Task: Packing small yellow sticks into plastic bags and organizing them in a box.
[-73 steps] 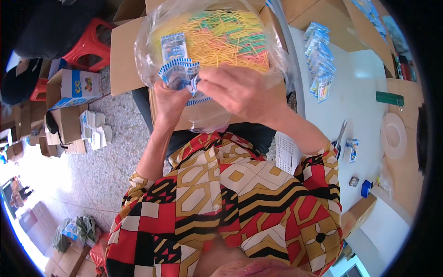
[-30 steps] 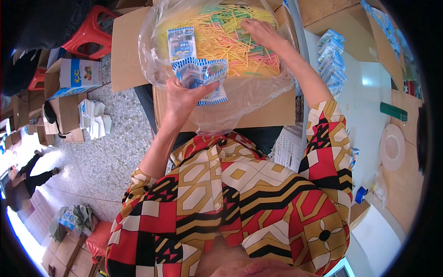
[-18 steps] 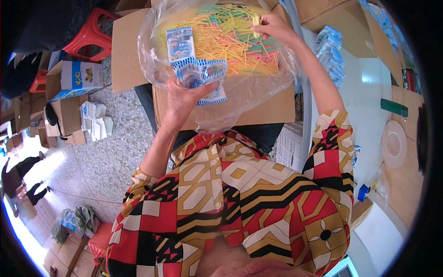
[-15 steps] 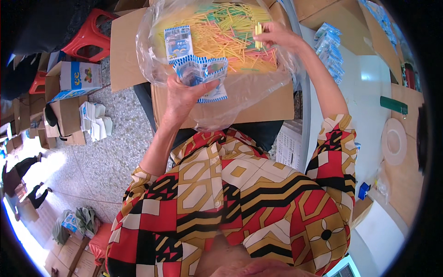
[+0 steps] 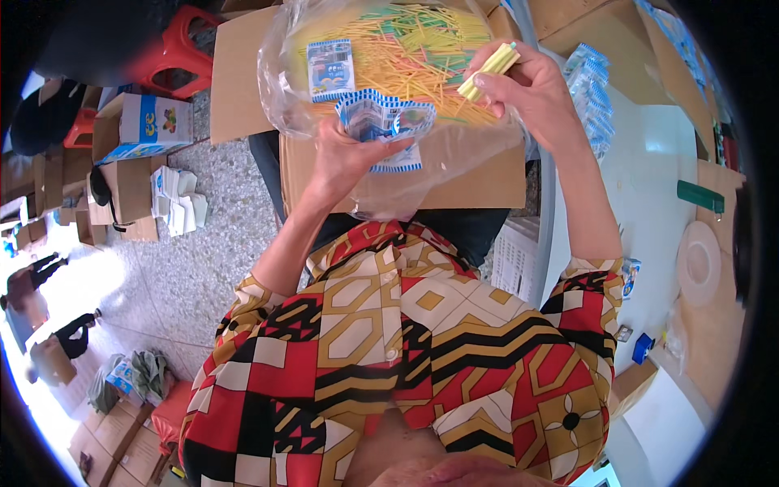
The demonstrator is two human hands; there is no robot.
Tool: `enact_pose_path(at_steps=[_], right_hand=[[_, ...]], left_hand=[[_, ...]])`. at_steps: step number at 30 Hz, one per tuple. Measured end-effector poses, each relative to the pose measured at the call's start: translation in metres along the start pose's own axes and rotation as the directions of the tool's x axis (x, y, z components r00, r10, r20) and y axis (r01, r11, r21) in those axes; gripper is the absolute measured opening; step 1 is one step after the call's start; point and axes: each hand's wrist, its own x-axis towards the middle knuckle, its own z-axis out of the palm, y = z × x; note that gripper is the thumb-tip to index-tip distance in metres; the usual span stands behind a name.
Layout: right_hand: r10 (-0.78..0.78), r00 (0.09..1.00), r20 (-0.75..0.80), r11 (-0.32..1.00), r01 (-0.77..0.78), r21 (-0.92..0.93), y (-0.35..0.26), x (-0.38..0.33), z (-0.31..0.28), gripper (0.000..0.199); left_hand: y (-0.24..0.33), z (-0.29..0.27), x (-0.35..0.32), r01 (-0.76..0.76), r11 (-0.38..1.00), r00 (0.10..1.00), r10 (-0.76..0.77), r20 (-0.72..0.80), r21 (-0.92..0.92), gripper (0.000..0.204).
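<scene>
My left hand [image 5: 347, 158] grips an open blue-and-white plastic pouch [image 5: 381, 118], its mouth gaping upward. Pinched in my right hand [image 5: 527, 89] is a small bundle of pale yellow sticks [image 5: 488, 71], held above the right side of the box. Beneath both hands, a cardboard box [image 5: 479, 180] lined with a clear plastic bag [image 5: 280, 89] is full of loose thin sticks [image 5: 422, 49] in yellow, orange, pink and green. Another blue-and-white pouch [image 5: 331, 71] lies flat on the sticks, just beyond the one I hold.
Several filled blue pouches [image 5: 591, 97] are piled on the pale table [image 5: 649, 162] to the right, beside a large open carton [image 5: 641, 65]. A green object [image 5: 700, 196] and a white round lid [image 5: 699, 252] lie farther right. Red stools [image 5: 180, 53] and cartons [image 5: 130, 191] stand on the left.
My right hand has drawn back nearer to me with the yellow bundle, now tilted. My left hand still holds the pouch. The whole view has shifted slightly.
</scene>
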Motion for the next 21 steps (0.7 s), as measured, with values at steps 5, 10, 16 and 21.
enact_pose_path(at_steps=[5, 10, 16, 21], right_hand=[[-0.100, 0.992, 0.074, 0.995, 0.099, 0.026, -0.023, -0.008, 0.027, 0.012], [-0.085, 0.988, 0.132, 0.965, 0.114, -0.236, -0.020, -0.007, 0.037, 0.011], [-0.074, 0.980, 0.184, 0.924, 0.137, -0.358, -0.025, -0.005, 0.040, 0.013], [-0.061, 0.978, 0.199, 0.945, 0.121, -0.305, -0.028, -0.005, 0.037, 0.017]], left_hand=[[-0.005, 0.006, 0.004, -0.014, 1.000, 1.000, 0.014, 0.005, 0.027, 0.026], [-0.009, 0.006, 0.006, -0.063, 0.997, 0.998, 0.063, 0.019, 0.050, 0.026], [-0.004, 0.006, 0.006, -0.081, 0.995, 0.996, 0.080, 0.028, 0.053, 0.026], [-0.004, 0.006, 0.008, -0.085, 0.995, 0.996, 0.084, 0.021, 0.049, 0.027]])
